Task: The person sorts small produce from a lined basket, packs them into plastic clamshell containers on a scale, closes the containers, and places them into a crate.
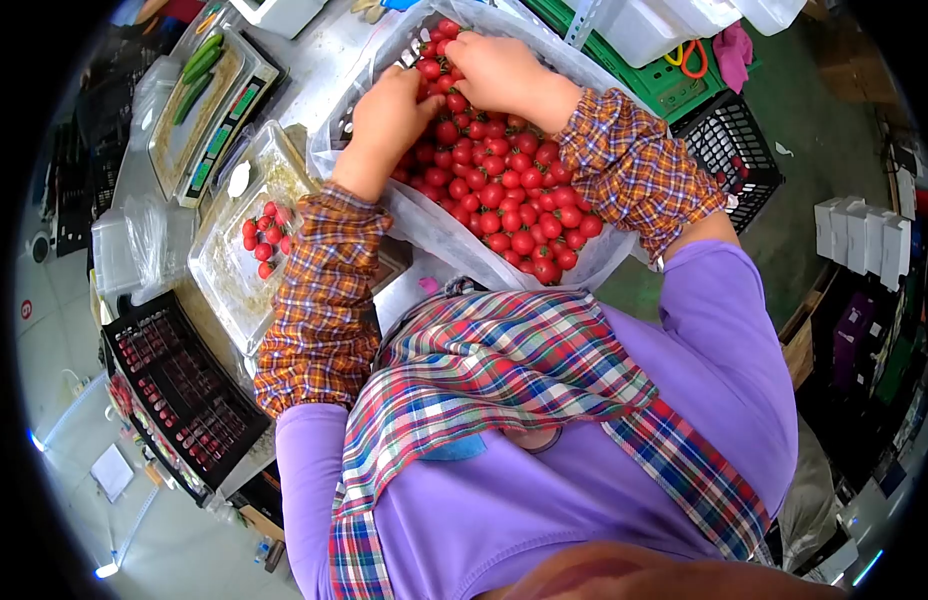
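Note:
Red cherry tomatoes (504,185) fill a crate lined with a translucent plastic sheet (419,225). Over the far end of this heap, both hands are close together. My left hand (386,118) curls at the left side, its thumb and fingers bent in against the tomatoes. Reaching in from the right, my right hand (502,75) has its fingers bent down among the fruit. Whatever the fingertips grip is hidden by the hands and the surrounding tomatoes. To the left, a small group of tomatoes (268,238) rests on a scale with a clear, stained cover (224,270).
A second scale (206,125) carries several green cucumbers (196,75). Black trays of packed red fruit (189,395) stand at lower left. On the right are a green crate (674,90), orange-handled scissors (693,60) and a black basket (734,150).

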`<state>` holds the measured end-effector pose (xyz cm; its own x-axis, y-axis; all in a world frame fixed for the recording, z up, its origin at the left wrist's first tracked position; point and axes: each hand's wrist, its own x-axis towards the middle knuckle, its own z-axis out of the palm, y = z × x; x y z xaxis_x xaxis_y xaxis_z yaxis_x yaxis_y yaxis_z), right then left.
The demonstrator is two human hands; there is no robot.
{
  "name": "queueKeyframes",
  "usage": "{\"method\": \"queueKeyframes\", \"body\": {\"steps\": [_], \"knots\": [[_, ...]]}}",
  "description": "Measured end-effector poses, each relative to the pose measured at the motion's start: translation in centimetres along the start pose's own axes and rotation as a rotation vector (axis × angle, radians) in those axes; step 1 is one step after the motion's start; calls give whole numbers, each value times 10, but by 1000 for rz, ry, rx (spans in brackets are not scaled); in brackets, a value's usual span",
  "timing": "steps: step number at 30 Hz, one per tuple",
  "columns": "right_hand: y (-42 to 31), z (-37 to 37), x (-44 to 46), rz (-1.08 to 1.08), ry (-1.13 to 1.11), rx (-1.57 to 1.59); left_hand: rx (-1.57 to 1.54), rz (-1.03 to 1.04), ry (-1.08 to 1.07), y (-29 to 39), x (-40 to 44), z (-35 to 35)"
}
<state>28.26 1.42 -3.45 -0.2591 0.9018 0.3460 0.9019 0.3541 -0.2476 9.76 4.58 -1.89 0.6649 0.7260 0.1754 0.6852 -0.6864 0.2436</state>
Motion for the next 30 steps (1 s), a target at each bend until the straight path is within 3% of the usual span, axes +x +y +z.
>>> {"method": "queueKeyframes", "body": {"steps": [2, 3, 4, 6, 7, 8, 9, 12, 13, 15, 16, 17, 18, 20, 21, 22, 24, 25, 26, 28, 29, 30], "knots": [[3, -13, 5, 133, 9, 325, -468, -284, -53, -7, 0, -13], [4, -24, 9, 204, 15, 488, -849, -580, -136, 5, -1, -37], [-10, -58, 10, 469, -155, 916, -1303, -627, -89, -10, -2, -37], [4, -48, 14, 420, -169, 1614, -1873, -516, -141, -16, -16, -57], [6, -58, 12, 439, -243, 1854, -1979, -428, -225, -11, -17, -66], [8, -68, 11, 451, -320, 2092, -2034, -451, -234, -10, -18, -65], [12, -66, 12, 325, -362, 2262, -2090, -470, -243, -8, -19, -64], [4, -62, 14, 450, -276, 2440, -2245, -573, -420, -7, -11, -50], [-1, -58, 15, 658, -164, 2419, -1995, -664, -384, -3, -11, -45], [24, -17, 13, 648, -280, 2451, -1472, -716, -290, 36, -13, -52], [22, -17, 15, 643, -337, 2468, -929, -675, -370, 33, -11, -45], [20, -20, 14, 715, -290, 2170, -494, -494, -286, 34, -14, -35], [12, -21, 11, 549, -131, 1695, -64, -305, -197, 38, -17, -25], [-1, -22, 8, 209, 132, 730, 148, -204, -187, 49, -26, -14], [-6, -27, 2, 153, 79, 456, 171, -182, -147, 49, -29, -4], [-4, -20, -3, 89, 42, 282, 193, -160, -108, 48, -29, 2], [-10, -23, -4, 205, -244, 217, 14, -261, -97, 35, -26, 2], [-13, -20, -4, 181, -246, 130, -199, -297, -8, 29, -25, -8], [-15, -15, -5, 158, -244, 45, -551, -571, -199, 24, -24, -24], [-18, -6, -8, 116, -220, -40, -643, -681, -138, 16, -28, -35], [-19, -2, -8, 88, -200, -43, -481, -464, -30, 8, -32, -26], [-21, 2, -7, 54, -179, -48, -279, -385, -62, 13, -33, -28]]}}
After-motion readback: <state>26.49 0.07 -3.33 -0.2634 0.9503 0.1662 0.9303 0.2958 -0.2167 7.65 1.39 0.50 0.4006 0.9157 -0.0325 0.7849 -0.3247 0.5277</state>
